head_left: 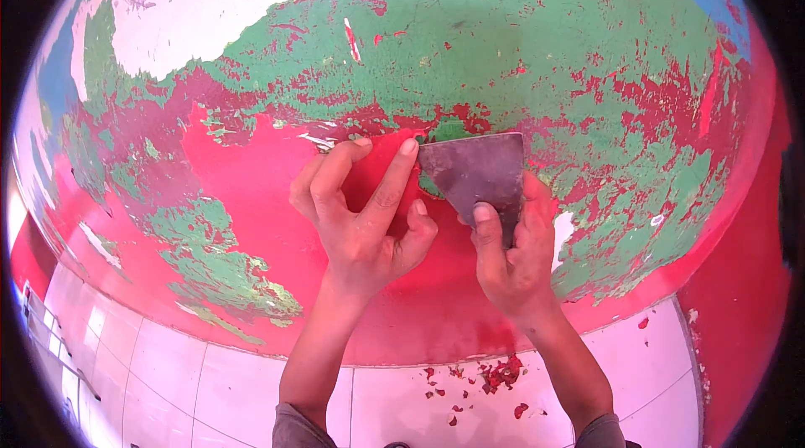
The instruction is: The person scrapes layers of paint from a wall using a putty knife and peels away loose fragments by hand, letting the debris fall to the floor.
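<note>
My right hand (524, 259) grips a dark, trapezoid scraper (476, 167), its thumb on the near face and fingers behind. The scraper's wide edge lies against the wall (503, 37), where green paint meets red. My left hand (365, 222) is left of the scraper, fingers apart. Its index fingertip touches the red paint (251, 188) by the scraper's left corner; the thumb stands off to the side. A ragged edge of red paint runs beside that fingertip. Whether the left fingers pinch any of it cannot be made out.
Patches of green, white and blue paint cover the wall, with dark red showing through. Paint flakes (501, 372) lie scattered on the white tiled floor (243, 381) at the wall's foot. A red surface (738, 305) stands at the right. Metal rails (59, 339) show at lower left.
</note>
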A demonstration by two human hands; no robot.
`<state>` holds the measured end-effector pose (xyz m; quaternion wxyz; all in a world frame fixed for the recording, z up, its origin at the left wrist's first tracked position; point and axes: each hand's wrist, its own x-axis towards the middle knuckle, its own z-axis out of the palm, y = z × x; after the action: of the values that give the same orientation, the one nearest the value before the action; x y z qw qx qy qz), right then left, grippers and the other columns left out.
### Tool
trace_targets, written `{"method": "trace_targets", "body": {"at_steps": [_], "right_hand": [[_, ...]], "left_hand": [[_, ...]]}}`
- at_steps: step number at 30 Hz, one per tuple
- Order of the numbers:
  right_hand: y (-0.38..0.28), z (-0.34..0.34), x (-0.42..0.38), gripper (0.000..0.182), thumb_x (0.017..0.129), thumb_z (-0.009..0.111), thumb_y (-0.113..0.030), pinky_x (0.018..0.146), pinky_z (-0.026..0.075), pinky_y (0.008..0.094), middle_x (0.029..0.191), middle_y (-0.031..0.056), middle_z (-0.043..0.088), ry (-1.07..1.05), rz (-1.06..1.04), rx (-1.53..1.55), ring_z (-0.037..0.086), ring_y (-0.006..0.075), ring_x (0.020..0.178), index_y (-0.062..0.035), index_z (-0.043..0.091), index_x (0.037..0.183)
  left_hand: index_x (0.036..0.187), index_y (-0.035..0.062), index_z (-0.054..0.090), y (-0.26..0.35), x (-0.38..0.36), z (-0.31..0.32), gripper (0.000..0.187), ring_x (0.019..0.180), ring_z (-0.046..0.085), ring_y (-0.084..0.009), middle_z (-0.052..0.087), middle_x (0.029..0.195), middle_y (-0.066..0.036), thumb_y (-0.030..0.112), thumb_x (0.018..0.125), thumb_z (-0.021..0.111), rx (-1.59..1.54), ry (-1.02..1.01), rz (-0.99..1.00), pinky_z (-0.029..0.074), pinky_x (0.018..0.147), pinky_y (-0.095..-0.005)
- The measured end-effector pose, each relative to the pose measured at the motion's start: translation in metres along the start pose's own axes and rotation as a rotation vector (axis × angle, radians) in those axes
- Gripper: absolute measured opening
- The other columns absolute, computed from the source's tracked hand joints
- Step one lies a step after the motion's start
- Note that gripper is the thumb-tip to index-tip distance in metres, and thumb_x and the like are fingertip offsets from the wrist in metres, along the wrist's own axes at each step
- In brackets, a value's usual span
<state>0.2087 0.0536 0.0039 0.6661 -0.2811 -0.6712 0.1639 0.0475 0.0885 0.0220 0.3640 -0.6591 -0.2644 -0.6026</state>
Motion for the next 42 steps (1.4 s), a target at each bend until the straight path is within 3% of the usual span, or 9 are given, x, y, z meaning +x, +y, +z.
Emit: {"method": "trace_targets", "body": {"at_steps": [4,7,22,24,27,31,34,37,42], "right_hand": [[-0.002,-0.005,-0.005,0.040,0.095,0.048,-0.011,0.051,0.042,0.0180,0.101,0.0080,0.056,0.065,0.053,0.051,0.054,0.0064,0.073,-0.0012,0.029,0.129],[-0.010,0.001,0.002,0.039,0.096,0.047,-0.011,0.051,0.041,0.0175,0.101,0.0076,0.056,0.103,0.064,0.146,0.054,0.0058,0.072,-0.0019,0.029,0.129],[-0.009,0.000,0.007,0.038,0.095,0.047,-0.007,0.052,0.041,0.0163,0.100,0.0059,0.056,0.104,0.031,0.055,0.052,0.0039,0.073,-0.0031,0.030,0.129],[-0.011,-0.001,0.009,0.035,0.093,0.048,-0.006,0.064,0.046,0.0238,0.095,0.0110,0.059,0.125,0.036,0.046,0.058,0.0111,0.078,0.0031,0.036,0.124],[-0.010,-0.004,0.011,0.034,0.092,0.050,-0.005,0.068,0.049,0.0284,0.089,0.0143,0.061,0.127,0.005,-0.007,0.061,0.0150,0.078,0.0065,0.039,0.122],[-0.013,-0.008,0.013,0.035,0.091,0.049,-0.005,0.067,0.049,0.0296,0.088,0.0152,0.062,0.096,0.024,-0.013,0.063,0.0163,0.077,0.0069,0.039,0.123],[-0.016,-0.008,0.014,0.036,0.091,0.050,-0.005,0.064,0.049,0.0295,0.085,0.0147,0.062,0.084,0.020,0.014,0.063,0.0163,0.073,0.0067,0.038,0.123],[-0.006,-0.007,0.016,0.037,0.091,0.050,-0.005,0.060,0.049,0.0285,0.081,0.0134,0.062,0.122,-0.112,-0.056,0.062,0.0152,0.068,0.0067,0.037,0.124],[-0.015,-0.009,0.016,0.037,0.091,0.050,-0.005,0.060,0.049,0.0289,0.083,0.0134,0.062,0.078,-0.027,-0.043,0.062,0.0152,0.067,0.0064,0.038,0.124]], "left_hand": [[0.115,0.0096,0.065,0.004,0.003,0.000,0.050,0.108,0.038,-0.0276,0.046,0.119,-0.014,0.018,0.066,0.064,-0.137,0.037,-0.116,0.033,0.089,-0.0365],[0.116,0.0089,0.064,0.005,0.006,0.002,0.051,0.108,0.038,-0.0282,0.046,0.120,-0.014,0.018,0.065,0.064,-0.047,0.014,-0.098,0.033,0.089,-0.0372],[0.110,0.0023,0.062,0.016,0.042,-0.009,0.039,0.104,0.047,-0.0277,0.050,0.114,-0.014,0.010,0.073,0.070,-0.047,-0.062,-0.115,0.041,0.084,-0.0367],[0.113,0.0025,0.060,0.017,0.032,-0.007,0.043,0.108,0.046,-0.0295,0.047,0.118,-0.015,0.011,0.071,0.071,0.015,-0.053,-0.061,0.041,0.087,-0.0371],[0.120,0.0030,0.056,0.023,0.008,0.003,0.053,0.122,0.037,-0.0363,0.036,0.130,-0.020,0.015,0.071,0.071,-0.027,-0.023,-0.038,0.035,0.098,-0.0446],[0.133,0.0010,0.044,0.045,-0.013,0.004,0.069,0.134,0.015,-0.0463,0.015,0.144,-0.028,0.028,0.074,0.068,0.048,-0.250,-0.087,0.013,0.105,-0.0597],[0.136,0.0044,0.044,0.047,-0.016,0.015,0.069,0.136,0.017,-0.0409,0.020,0.144,-0.027,0.035,0.076,0.064,0.048,-0.198,-0.191,0.003,0.108,-0.0545],[0.138,-0.0007,0.037,0.052,-0.012,0.013,0.075,0.136,0.014,-0.0420,0.015,0.144,-0.030,0.033,0.076,0.063,0.028,-0.222,-0.217,0.002,0.106,-0.0563],[0.142,-0.0032,0.027,0.053,-0.006,0.010,0.080,0.135,0.010,-0.0465,0.007,0.145,-0.035,0.024,0.076,0.063,-0.009,-0.254,-0.230,0.008,0.103,-0.0593]]}}
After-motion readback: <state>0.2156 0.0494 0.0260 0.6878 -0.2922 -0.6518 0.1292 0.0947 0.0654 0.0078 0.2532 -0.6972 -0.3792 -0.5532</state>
